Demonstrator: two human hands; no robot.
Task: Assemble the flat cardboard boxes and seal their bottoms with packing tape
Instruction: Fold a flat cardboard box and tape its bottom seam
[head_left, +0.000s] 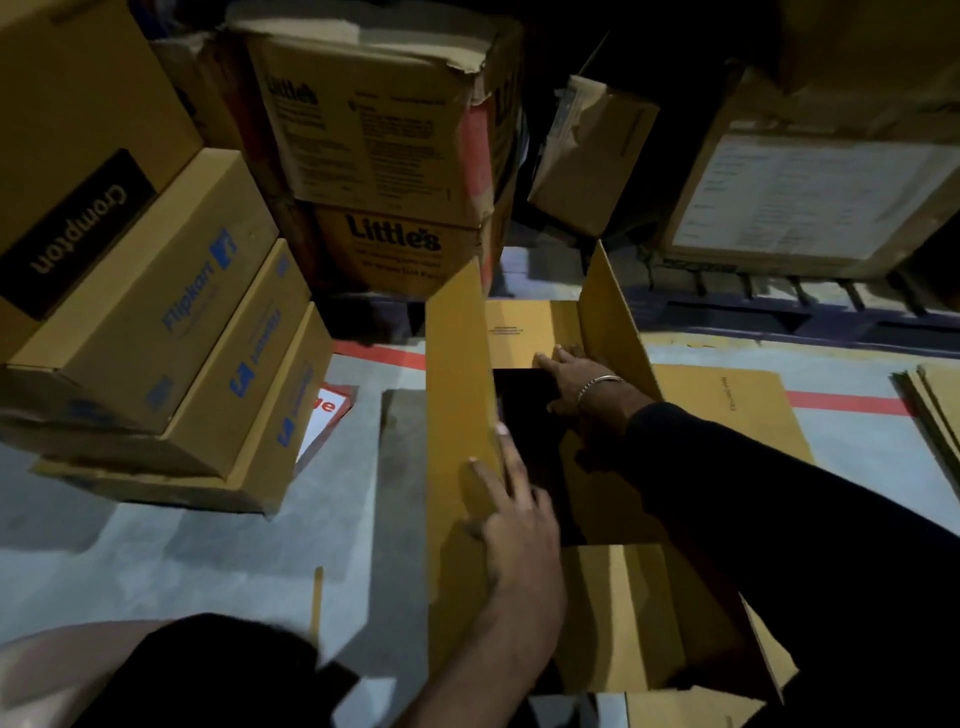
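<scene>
Here we are listing, with the open box as landmark:

Item one, the open box: it is standing on the grey floor, flaps up, its dark inside showing between them.

Item two, our left hand: it is lying with straight, spread fingers against the box's tall left flap, fingertips over the flap's inner edge.

Item three, our right hand: it is reaching across the opening in a dark sleeve, a metal bangle on the wrist, and its straight fingers are pressing the far flap. We are gripping nothing with either hand.

Item four, flat cardboard: one sheet is lying on the floor just right of the box, and more flat sheets are stacked further right.

Item five, stacked cartons: these are sitting left of the box, printed in blue, with a Crompton carton on top.

Item six, Little's cartons: two are stacked behind the box.

Item seven, red floor line: it is running behind the box on both sides.
</scene>
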